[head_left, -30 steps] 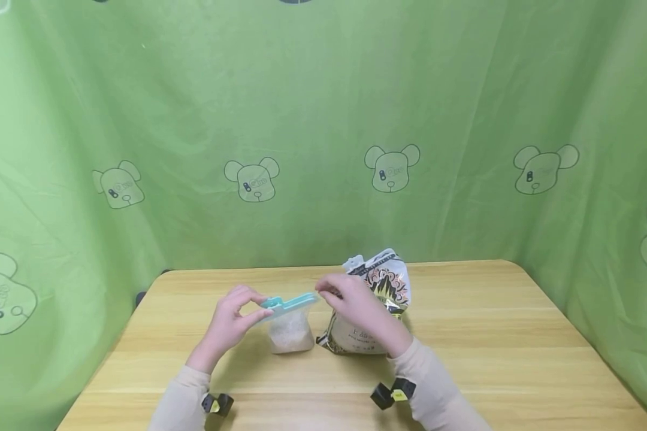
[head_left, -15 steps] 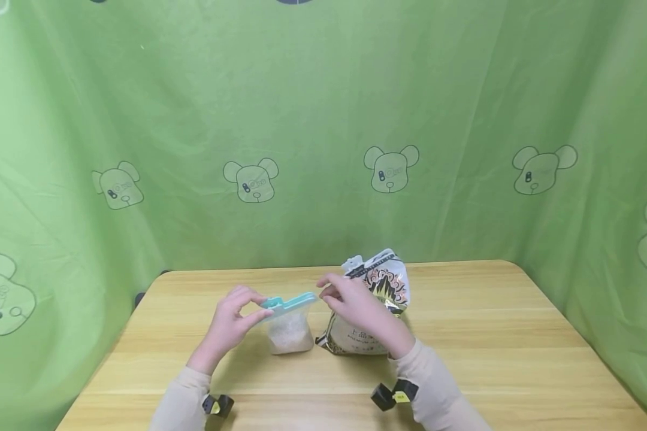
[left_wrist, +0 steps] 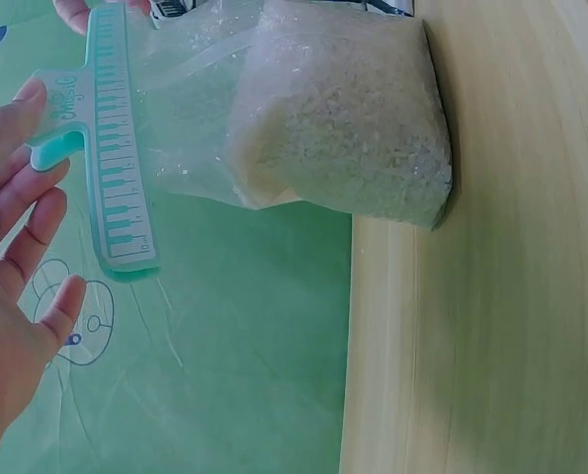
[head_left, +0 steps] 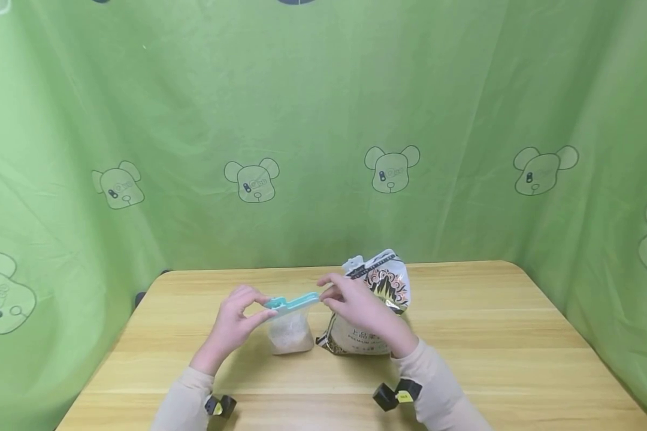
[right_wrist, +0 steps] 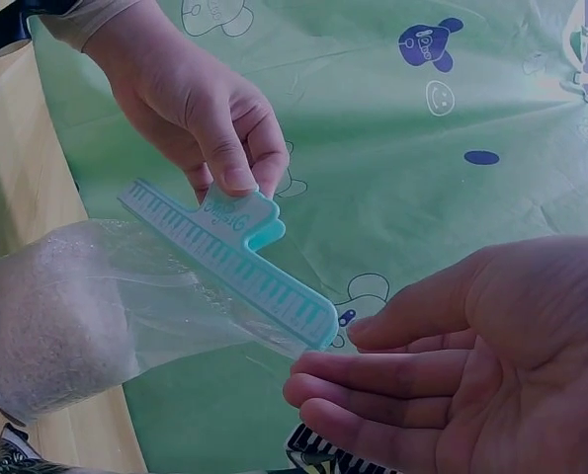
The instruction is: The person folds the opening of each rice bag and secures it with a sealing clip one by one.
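Note:
My left hand (head_left: 233, 318) pinches the handle of a turquoise bag clip (left_wrist: 119, 148) printed with a piano-key pattern. The clip lies across the mouth of a clear plastic bag of rice (head_left: 291, 334), whose filled base rests upright on the table. In the right wrist view, the bag's thin upper part (right_wrist: 175, 306) stretches up to the clip. My right hand (head_left: 356, 302) is at the clip's far end, its thumb apart from the fingers and its index fingertip right at the bag's corner. Nothing is pinched between them.
A large printed rice bag (head_left: 356, 338) stands behind and below my right hand, partly hidden by it, with a pale clip (head_left: 353, 263) at its top. The wooden table (head_left: 490, 335) meets a green curtain (head_left: 323, 227) at its far edge.
My right thumb and fingers have spread apart at the bag's corner, where they were closer together. My left hand and the clip have shifted very slightly.

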The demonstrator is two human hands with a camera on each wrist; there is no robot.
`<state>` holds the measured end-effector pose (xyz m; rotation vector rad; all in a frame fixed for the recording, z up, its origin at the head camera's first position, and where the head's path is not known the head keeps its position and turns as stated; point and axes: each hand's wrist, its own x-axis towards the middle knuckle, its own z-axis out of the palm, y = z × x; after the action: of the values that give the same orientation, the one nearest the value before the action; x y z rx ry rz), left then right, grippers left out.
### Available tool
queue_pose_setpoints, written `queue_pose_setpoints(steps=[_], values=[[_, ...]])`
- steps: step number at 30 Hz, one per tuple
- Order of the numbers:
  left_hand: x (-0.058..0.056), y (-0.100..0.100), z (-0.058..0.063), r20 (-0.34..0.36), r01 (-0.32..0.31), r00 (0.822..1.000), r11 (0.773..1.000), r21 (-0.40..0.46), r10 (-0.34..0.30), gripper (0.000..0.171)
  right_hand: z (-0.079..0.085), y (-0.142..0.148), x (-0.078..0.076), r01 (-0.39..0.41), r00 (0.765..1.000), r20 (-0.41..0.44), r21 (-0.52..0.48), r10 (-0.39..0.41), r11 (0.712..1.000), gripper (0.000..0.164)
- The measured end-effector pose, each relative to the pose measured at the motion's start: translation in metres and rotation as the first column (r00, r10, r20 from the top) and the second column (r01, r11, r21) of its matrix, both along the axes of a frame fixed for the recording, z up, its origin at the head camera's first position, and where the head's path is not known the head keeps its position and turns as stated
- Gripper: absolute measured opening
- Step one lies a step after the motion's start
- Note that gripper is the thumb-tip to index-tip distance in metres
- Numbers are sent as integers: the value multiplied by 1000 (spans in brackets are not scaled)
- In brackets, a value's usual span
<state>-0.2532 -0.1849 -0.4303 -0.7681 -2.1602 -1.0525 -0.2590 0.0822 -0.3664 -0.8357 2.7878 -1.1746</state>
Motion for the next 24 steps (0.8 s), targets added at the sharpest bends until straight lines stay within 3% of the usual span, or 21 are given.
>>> queue_pose_setpoints(steps=[13, 24], values=[[0, 2, -1, -36, 13, 999, 1000, 3, -13, 24, 2, 3, 0, 16, 998, 67, -12, -15, 1000, 38], [-1, 7, -3, -39, 29, 999, 1000, 11, -28, 24, 0, 10, -6, -77, 990, 112, -69, 85, 995, 42]])
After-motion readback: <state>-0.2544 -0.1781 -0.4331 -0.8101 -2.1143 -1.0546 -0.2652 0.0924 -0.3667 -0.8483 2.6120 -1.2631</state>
